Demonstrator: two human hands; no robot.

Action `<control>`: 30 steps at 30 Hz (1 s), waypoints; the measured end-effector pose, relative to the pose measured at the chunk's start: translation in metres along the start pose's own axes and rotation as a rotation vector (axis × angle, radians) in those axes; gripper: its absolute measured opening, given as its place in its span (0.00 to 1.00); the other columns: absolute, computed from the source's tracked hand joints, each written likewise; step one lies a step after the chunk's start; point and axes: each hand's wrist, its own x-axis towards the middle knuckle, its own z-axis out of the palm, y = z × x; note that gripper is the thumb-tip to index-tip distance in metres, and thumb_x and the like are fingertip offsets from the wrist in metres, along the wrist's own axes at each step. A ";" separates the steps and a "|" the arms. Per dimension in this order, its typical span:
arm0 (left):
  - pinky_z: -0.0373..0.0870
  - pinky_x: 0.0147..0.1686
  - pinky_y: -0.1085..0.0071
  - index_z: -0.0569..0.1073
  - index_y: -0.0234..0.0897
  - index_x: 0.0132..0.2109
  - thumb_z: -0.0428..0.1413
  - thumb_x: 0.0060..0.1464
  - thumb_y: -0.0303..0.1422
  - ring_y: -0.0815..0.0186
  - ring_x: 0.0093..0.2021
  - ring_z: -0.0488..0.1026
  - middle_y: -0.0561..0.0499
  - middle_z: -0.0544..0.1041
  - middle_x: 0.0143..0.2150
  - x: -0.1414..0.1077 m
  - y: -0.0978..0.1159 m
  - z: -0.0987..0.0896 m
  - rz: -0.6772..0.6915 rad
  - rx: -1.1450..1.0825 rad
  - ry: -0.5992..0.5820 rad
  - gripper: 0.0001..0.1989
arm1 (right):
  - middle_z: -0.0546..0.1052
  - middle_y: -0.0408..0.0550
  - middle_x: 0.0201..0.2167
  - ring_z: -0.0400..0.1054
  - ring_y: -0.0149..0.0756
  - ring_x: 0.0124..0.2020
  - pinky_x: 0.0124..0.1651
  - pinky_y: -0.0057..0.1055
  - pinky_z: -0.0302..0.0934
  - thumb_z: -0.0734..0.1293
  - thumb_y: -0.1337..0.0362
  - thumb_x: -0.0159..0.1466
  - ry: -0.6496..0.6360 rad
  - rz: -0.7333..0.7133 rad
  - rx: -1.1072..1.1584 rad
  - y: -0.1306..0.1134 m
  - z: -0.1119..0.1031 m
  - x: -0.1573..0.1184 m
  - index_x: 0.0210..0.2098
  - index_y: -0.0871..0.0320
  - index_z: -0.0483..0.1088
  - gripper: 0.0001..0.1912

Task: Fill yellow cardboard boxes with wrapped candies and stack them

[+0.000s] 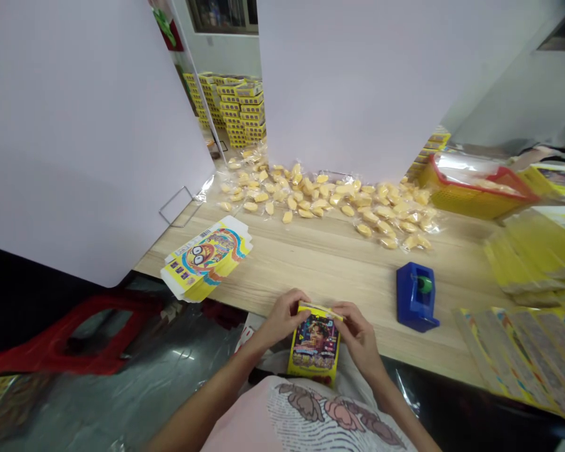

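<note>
In both hands I hold a small yellow cardboard box (315,346) with a colourful printed front, upright over the front edge of the wooden table (339,276). My left hand (285,318) grips its top end from the left. My right hand (358,334) pinches the top flap area from the right. The fingers of both hands cover the box's upper edge. Beyond my left hand lies a flattened, printed yellow box blank (206,257). Further back, many small yellow sachets (320,201) are spread in a wide band.
A blue tape dispenser (417,296) stands right of my hands. Flat yellow printed cartons (522,358) are piled at the right, near a red-rimmed yellow basket (475,191). White partition panels (371,75) rise behind the table. Stacked yellow boxes (240,110) fill the gap beyond. A red stool (61,339) sits on the floor at left.
</note>
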 end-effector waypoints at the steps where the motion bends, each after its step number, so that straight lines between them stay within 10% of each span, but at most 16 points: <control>1: 0.61 0.31 0.75 0.74 0.34 0.38 0.58 0.52 0.32 0.69 0.33 0.66 0.52 0.68 0.33 -0.001 0.003 -0.004 0.016 0.012 -0.025 0.07 | 0.70 0.53 0.47 0.66 0.41 0.50 0.49 0.36 0.63 0.64 0.58 0.64 -0.008 -0.026 -0.014 -0.001 -0.002 -0.002 0.40 0.56 0.72 0.10; 17: 0.62 0.31 0.73 0.77 0.32 0.36 0.55 0.56 0.37 0.66 0.32 0.69 0.48 0.74 0.31 0.004 0.033 -0.020 0.029 -0.012 -0.174 0.12 | 0.72 0.44 0.25 0.63 0.32 0.26 0.30 0.28 0.59 0.64 0.60 0.62 -0.116 0.007 -0.339 -0.037 -0.016 0.014 0.30 0.59 0.72 0.09; 30: 0.64 0.43 0.69 0.75 0.34 0.39 0.54 0.57 0.35 0.63 0.41 0.70 0.46 0.74 0.39 -0.019 0.022 -0.001 0.147 0.019 -0.082 0.09 | 0.73 0.50 0.38 0.68 0.38 0.42 0.44 0.34 0.65 0.64 0.63 0.65 0.000 -0.140 -0.228 -0.020 0.000 -0.015 0.31 0.56 0.71 0.07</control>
